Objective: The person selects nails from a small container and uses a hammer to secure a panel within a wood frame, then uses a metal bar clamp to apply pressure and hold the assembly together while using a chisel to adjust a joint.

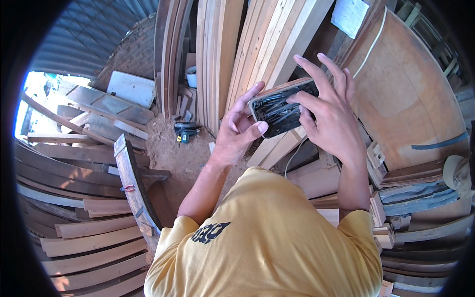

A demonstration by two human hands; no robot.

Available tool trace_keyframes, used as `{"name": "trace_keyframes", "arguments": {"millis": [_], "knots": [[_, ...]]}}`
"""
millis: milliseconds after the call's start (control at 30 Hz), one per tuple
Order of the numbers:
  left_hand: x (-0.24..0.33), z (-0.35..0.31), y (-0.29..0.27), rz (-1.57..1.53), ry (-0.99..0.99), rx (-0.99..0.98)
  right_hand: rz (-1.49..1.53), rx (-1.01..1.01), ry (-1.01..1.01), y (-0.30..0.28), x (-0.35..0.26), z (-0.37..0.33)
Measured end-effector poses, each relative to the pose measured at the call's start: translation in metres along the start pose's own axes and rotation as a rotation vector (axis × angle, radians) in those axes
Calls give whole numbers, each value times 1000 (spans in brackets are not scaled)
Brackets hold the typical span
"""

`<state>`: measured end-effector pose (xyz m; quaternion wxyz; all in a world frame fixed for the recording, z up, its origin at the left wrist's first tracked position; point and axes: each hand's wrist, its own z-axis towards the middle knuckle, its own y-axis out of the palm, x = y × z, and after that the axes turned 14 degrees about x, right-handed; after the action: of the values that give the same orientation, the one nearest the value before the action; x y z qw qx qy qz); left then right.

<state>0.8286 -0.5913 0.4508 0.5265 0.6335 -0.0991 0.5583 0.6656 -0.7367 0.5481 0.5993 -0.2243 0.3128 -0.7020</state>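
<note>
Yellow shirt [267, 237] below; both hands' grip, left hand [237, 128] and right hand [331, 119], clasps a dark phone [282, 106].

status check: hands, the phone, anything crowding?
Left hand and right hand both gripping the dark phone, held up at chest height. Leaning planks close behind; nothing between hands and phone.

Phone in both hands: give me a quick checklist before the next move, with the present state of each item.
1. Left hand grips the phone, thumb over its near edge: ok.
2. Right hand steadies its far side, fingers spread: ok.
3. Phone held clear of the leaning planks: ok.
4. Screen readable: cannot tell, glare.
5. Footing on the sawdust floor: cannot tell, feet hidden.
6. Power tool on the floor lies away from the hands: ok.
</note>
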Motion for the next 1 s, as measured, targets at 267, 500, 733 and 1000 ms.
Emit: {"name": "trace_keyframes", "arguments": {"millis": [267,500,733,1000], "knots": [[0,4,8,62,28,4,-12,8,-43,6,1,2],[-7,7,3,98,17,-4,-5,2,-5,-3,3,0],[-5,6,12,67,14,-11,-72,175,-20,8,3,4],[-2,1,30,122,-12,22,-142,103,-84,19,4,9]]}}
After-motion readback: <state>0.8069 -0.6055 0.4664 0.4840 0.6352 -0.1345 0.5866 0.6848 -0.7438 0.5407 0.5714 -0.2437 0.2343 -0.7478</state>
